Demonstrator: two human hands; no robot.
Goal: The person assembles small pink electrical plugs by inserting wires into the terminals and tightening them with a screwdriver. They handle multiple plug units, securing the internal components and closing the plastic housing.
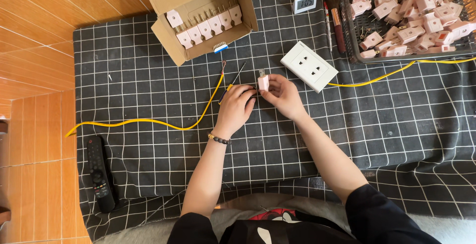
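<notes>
My right hand (283,94) pinches a small pink plug (263,81) with its metal prongs pointing away from me, held just above the black checked cloth (148,100). My left hand (236,108) rests beside it on the cloth, fingers curled over the yellow-and-blue handle end of a screwdriver (232,82) whose shaft points up and to the right. A beaded bracelet sits on my left wrist. A yellow cable (148,121) runs from the left to bare wire ends near the screwdriver.
An open cardboard box (201,13) holds a row of pink plugs. A dark mesh basket (411,16) at top right is full of pink plugs. A white socket block (309,66), small digital clock (304,2), brush (337,18) and black remote (99,174) lie around.
</notes>
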